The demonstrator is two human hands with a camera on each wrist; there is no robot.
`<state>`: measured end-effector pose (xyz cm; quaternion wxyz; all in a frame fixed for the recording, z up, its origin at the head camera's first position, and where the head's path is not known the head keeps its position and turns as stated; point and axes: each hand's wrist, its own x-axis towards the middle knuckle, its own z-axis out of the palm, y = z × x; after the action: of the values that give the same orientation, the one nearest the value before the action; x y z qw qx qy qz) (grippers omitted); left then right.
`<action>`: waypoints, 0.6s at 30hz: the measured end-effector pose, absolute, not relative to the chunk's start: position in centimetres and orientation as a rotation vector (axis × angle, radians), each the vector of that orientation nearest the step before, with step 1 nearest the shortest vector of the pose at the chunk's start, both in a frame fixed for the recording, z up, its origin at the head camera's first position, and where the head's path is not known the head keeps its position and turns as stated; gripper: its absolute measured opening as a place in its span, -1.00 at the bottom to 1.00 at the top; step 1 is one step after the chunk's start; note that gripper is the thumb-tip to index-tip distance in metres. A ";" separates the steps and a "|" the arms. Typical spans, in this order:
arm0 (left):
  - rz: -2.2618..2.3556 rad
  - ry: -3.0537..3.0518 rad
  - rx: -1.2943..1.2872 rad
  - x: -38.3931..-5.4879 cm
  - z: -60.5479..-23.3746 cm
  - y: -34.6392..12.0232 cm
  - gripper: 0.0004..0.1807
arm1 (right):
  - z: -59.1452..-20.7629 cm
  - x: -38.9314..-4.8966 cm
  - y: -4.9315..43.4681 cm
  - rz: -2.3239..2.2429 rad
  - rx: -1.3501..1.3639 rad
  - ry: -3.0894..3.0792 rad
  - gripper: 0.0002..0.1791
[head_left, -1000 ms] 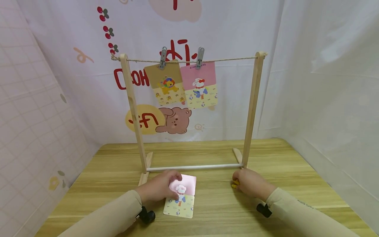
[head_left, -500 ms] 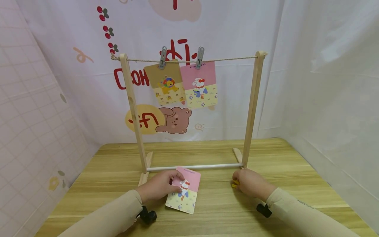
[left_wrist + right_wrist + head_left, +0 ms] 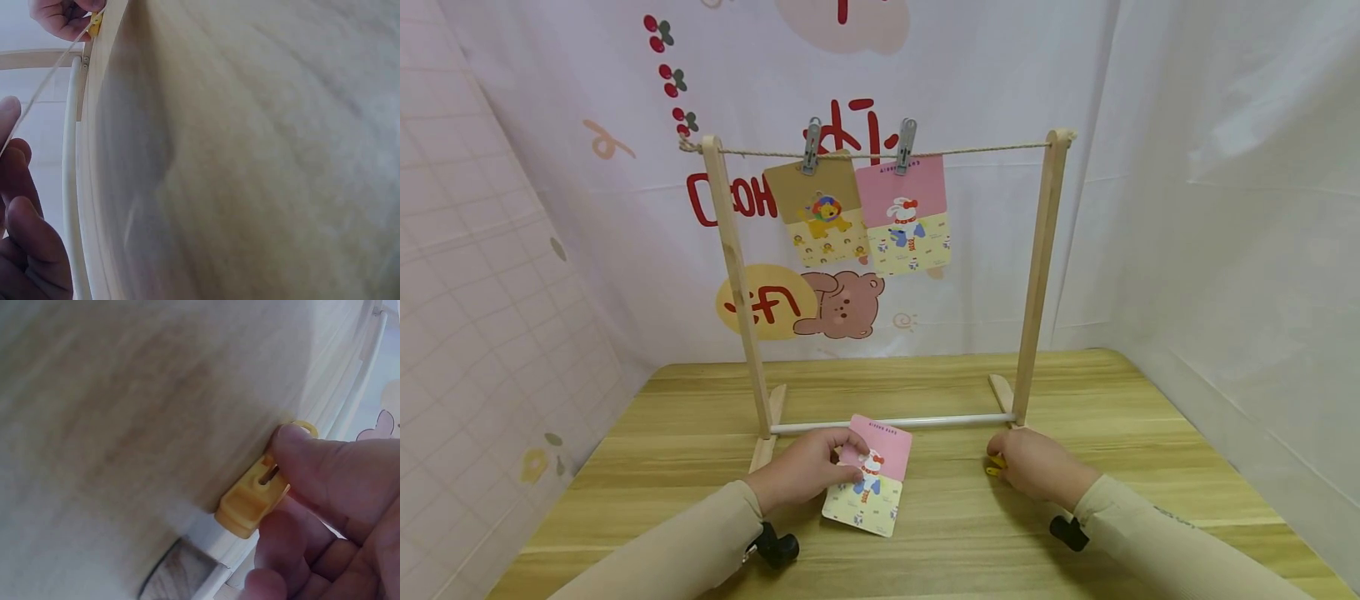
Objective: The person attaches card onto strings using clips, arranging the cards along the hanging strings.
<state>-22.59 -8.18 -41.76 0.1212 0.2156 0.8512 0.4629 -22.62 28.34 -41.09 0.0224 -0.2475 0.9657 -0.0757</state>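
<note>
My left hand pinches a pink and yellow rabbit card by its left edge. The card is tilted up off the table, and the left wrist view shows it edge-on as a thin pale strip between thumb and fingers. At the right, near the foot of the wooden frame, my right hand holds a yellow clothespin between thumb and fingers. Two cards hang from the rope: a brown lion card and another rabbit card, each under a grey clothespin.
The wooden frame stands on the wood-grain table, its white crossbar low behind my hands. A printed white cloth hangs behind, with cloth at both sides.
My left hand has lifted and tilted the rabbit card from the table, moving it slightly up and right. My right hand stays in place with the yellow clothespin.
</note>
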 end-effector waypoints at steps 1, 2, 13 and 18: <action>1.371 2.469 0.631 -22.6 -41.8 -8.2 -0.77 | -41.1 -22.6 28.3 -0.239 -0.767 2.987 -0.73; 1.382 2.460 0.632 -22.6 -41.8 -8.2 -0.77 | -41.1 -22.6 28.3 -0.245 -0.765 2.983 -0.73; 1.362 2.530 0.593 -22.9 -41.8 -8.3 -0.79 | -41.0 -22.7 28.5 -0.294 -0.798 2.958 -0.78; 1.362 2.536 0.607 -22.8 -41.6 -8.3 -0.79 | -41.2 -22.9 28.7 -0.309 -0.823 2.947 -0.80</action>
<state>-22.81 -8.26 -41.59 0.0997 0.2053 0.8577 0.4608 -22.86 28.72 -41.15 0.0332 -0.2676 0.9577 -0.1005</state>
